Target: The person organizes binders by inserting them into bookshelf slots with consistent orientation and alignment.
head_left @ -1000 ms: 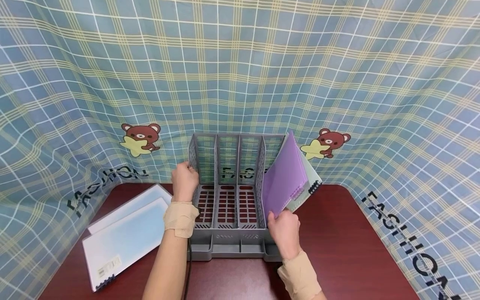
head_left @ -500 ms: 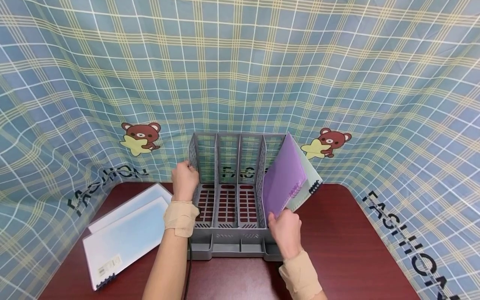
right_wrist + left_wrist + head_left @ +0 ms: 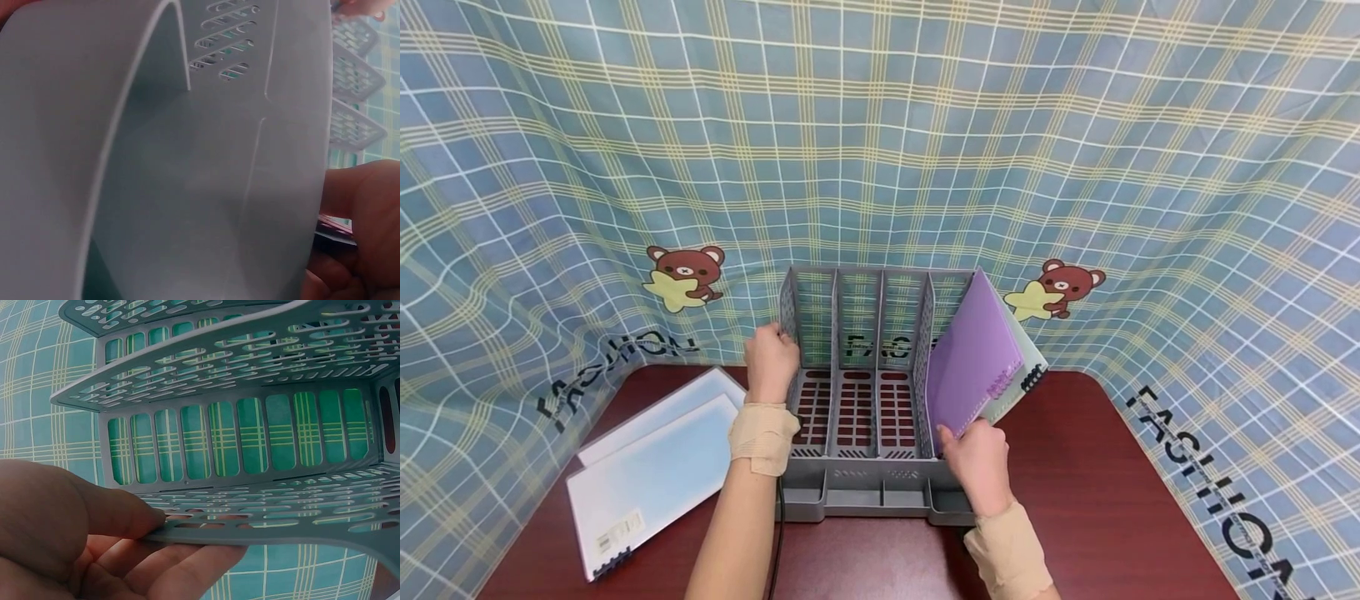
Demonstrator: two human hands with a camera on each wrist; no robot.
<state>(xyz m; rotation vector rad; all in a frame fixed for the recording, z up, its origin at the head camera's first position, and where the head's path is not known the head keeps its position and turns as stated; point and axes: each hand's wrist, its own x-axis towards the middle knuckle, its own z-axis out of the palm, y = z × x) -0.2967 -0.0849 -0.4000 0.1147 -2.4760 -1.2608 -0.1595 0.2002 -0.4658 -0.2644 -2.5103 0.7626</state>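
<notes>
Gripping purple folder (image 3: 973,358), right hand (image 3: 979,461) escapes left wrist view.

- Head view was evenly bright; soft glare marked the tabletop (image 3: 880,557).
- Left wrist view was dimmer, left hand (image 3: 94,528) partly shadowed.
- Right wrist view was hazy, file organizer (image 3: 187,169) soft-focused.

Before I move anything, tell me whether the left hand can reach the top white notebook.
Probably yes: the top white notebook lies beside the left forearm, with nothing seen lying on it. But the left hand grips the rack's side wall, so it would likely need to let go first.
</notes>
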